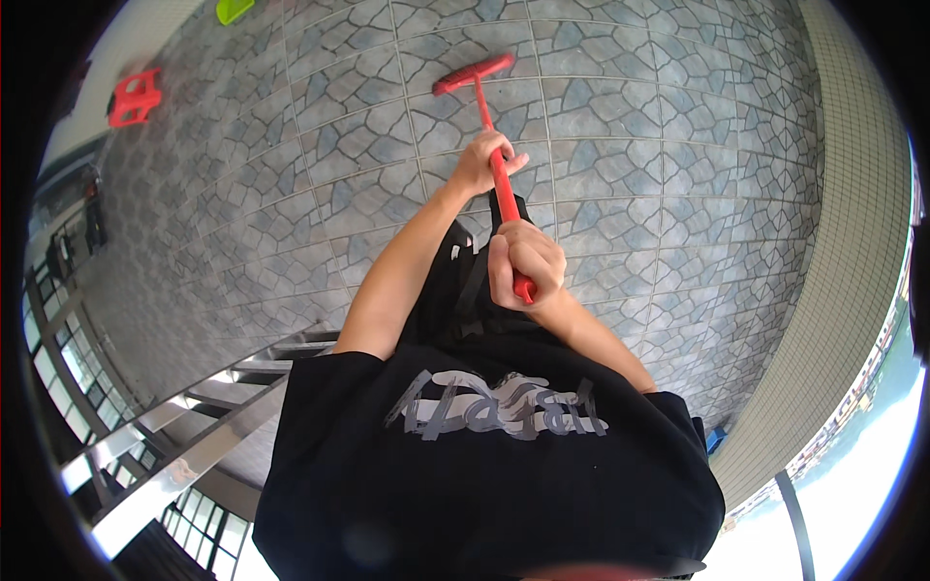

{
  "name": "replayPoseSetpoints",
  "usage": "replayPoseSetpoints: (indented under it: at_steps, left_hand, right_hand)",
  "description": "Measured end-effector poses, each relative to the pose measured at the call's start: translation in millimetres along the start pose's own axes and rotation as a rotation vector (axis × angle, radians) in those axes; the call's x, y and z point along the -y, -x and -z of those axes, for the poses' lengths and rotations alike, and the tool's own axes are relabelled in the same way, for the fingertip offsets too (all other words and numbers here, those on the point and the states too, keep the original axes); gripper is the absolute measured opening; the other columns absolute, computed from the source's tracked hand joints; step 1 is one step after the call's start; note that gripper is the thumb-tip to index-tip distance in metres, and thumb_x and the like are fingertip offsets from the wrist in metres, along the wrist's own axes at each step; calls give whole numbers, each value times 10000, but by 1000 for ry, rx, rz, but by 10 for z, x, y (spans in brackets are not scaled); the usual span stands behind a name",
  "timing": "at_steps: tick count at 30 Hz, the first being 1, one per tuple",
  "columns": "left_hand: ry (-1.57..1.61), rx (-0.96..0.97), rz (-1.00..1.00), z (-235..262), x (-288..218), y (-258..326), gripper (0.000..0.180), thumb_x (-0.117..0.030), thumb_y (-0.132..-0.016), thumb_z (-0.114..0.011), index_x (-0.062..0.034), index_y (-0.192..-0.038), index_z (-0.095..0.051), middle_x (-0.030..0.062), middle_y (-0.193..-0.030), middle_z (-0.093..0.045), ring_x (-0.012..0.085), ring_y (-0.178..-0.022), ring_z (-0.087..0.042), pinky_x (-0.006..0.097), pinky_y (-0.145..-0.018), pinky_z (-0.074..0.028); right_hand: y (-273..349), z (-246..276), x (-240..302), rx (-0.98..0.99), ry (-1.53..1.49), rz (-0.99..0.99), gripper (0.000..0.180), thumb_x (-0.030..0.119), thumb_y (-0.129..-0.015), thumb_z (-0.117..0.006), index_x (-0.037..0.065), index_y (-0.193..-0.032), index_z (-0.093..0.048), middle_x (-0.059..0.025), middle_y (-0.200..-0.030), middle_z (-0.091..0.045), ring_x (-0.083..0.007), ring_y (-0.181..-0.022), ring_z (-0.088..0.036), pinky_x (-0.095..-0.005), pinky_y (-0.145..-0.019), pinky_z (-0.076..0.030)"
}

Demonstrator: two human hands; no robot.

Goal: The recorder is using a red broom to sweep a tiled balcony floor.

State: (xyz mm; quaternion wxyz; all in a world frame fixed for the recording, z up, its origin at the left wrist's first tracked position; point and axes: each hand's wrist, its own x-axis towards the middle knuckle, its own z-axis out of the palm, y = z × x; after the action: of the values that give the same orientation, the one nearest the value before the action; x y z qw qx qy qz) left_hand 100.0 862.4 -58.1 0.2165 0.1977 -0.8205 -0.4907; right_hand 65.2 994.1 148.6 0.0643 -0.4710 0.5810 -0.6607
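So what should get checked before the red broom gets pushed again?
1. Left hand wrapped around the red broom handle: ok.
2. Right hand gripping the handle's upper end: ok.
3. Broom head down on the tiled floor: ok, as far as can be seen.
4. Floor ahead of the head free of things: ok.
5. Red stool far off to the side: ok.
6. Dirt on the floor: cannot tell.

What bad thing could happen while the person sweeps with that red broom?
Both hands, the left hand and the right hand, grip the broom handle close together, so the head might wobble or skip over the tile floor grooves. The metal steps sit close on the left; stepping that way without looking could mean a trip.
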Motion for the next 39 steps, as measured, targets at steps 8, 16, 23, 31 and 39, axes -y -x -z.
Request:
replayPoseSetpoints:
  at_steps: [8, 16, 23, 31, 39]
  left_hand:
    - [125, 200, -127, 198, -80, 1085, 327, -102, -774, -730, -40, -584, -471, 145, -600, -499, 358, -635, -517, 466, -597, -408]
    - [150, 176, -51, 579, -387, 2432, 334, -106, -754, -708, -68, -556, -442, 128, -572, -509, 354, -605, -540, 454, -614, -435]
    - [75, 196, -247, 622, -652, 2939, 334, -76, -739, -700, -70, -554, -422, 114, -572, -520, 350, -588, -553, 449, -624, -443]
    - [30, -233, -54, 179, -1227, 2924, 307, -127, -825, -806, -45, -676, -550, 97, -671, -583, 300, -624, -572, 397, -645, -480]
    - [-82, -119, 17, -650, -840, 3688, 432, -141, -870, -756, -24, -588, -450, 149, -627, -479, 359, -608, -508, 451, -575, -408]
  right_hand:
    - [631, -477, 901, -56, 172, -140, 343, -177, -731, -657, 39, -616, -418, -93, -562, -494, -277, -467, -542, -348, -510, -492]
    - [1308, -869, 1695, 116, 121, -101, 364, -141, -724, -693, 63, -612, -413, -58, -545, -464, -235, -420, -471, -342, -425, -369]
    - [1634, -662, 2019, 495, -242, 202, 362, -49, -727, -724, 97, -600, -419, -28, -589, -476, -197, -429, -466, -318, -423, -383]
    - [2094, -140, 1960, 391, -396, 266, 362, -113, -682, -659, 99, -586, -382, -32, -565, -428, -219, -416, -407, -354, -410, -313]
    - [2869, 249, 1810, 502, -327, 78, 220, 9, -688, -704, 65, -646, -496, -64, -590, -478, -271, -508, -533, -402, -489, -411]
